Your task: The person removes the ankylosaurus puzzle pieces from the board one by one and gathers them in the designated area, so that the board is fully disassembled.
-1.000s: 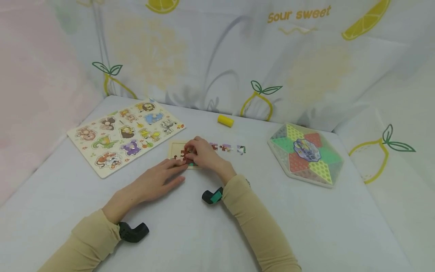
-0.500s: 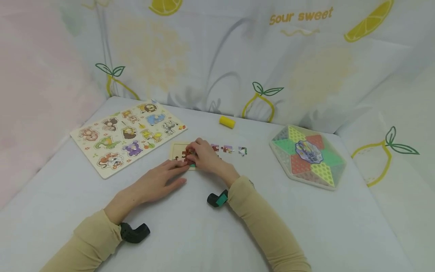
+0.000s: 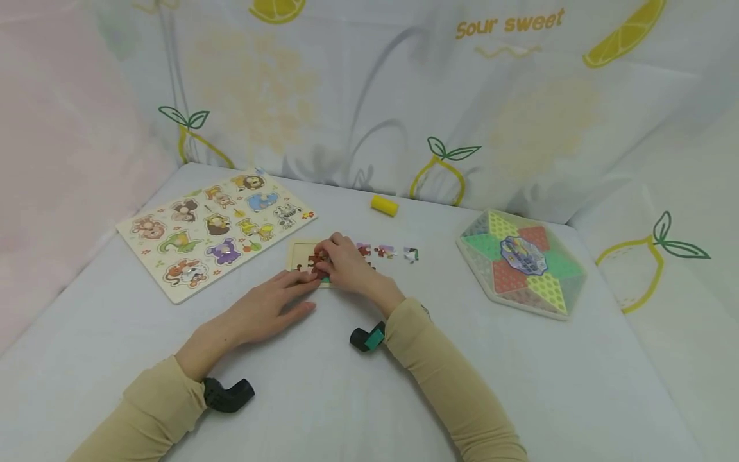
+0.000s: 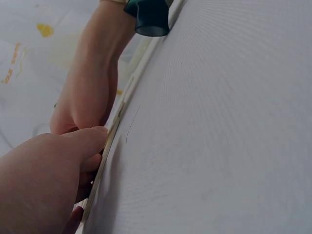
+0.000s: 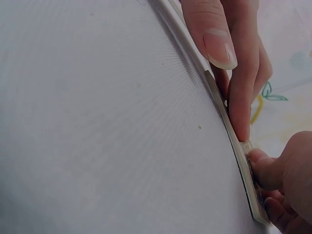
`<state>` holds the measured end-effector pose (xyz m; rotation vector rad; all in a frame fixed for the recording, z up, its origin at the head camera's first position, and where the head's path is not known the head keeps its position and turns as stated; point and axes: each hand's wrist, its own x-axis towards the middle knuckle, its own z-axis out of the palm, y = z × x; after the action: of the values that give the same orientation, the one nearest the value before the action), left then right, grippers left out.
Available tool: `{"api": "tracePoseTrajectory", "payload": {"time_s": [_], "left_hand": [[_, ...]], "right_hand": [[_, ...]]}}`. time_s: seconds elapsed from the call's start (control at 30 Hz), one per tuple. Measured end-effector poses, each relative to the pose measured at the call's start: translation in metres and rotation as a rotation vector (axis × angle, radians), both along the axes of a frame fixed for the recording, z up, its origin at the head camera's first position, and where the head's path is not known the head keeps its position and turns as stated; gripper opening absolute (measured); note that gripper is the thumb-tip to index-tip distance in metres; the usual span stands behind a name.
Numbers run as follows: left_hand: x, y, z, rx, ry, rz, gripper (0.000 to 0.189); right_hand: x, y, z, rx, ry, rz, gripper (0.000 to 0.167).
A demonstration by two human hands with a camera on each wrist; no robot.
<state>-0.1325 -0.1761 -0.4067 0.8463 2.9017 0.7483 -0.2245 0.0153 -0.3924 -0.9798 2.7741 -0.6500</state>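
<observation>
A small wooden jigsaw tray (image 3: pixel 300 248) lies flat mid-table, partly filled with reddish-brown pieces. My left hand (image 3: pixel 256 314) rests at its near left side, fingers extended and fingertips on the tray. My right hand (image 3: pixel 351 264) bends over the tray with curled fingers, pinching a reddish jigsaw piece (image 3: pixel 321 272) low against it; the fingers mostly hide this piece. In the right wrist view, the left index finger (image 5: pixel 240 107) touches the tray near the right thumb (image 5: pixel 265 168). Loose jigsaw pieces (image 3: pixel 383 251) lie in a row right of the right hand.
An animal peg puzzle board (image 3: pixel 216 234) lies at the back left. A hexagonal board game box (image 3: pixel 522 260) sits on the right. Behind the tray is a yellow cylinder (image 3: pixel 383 205). A printed curtain (image 3: pixel 346 83) hangs behind the white-covered table.
The right forearm and wrist have shifted slightly to the right, while the right fingers stay over the same part of the tray. The left hand has barely moved.
</observation>
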Motion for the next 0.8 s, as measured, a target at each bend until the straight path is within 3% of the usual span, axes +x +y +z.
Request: {"api": "tracePoseTrajectory", "payload": {"time_s": [0.8], "left_hand": [[0.0013, 0.0006, 0.0009, -0.005, 0.028, 0.001, 0.049]], "right_hand": [[-0.0001, 0.0015, -0.0012, -0.076, 0.016, 0.007, 0.024]]}}
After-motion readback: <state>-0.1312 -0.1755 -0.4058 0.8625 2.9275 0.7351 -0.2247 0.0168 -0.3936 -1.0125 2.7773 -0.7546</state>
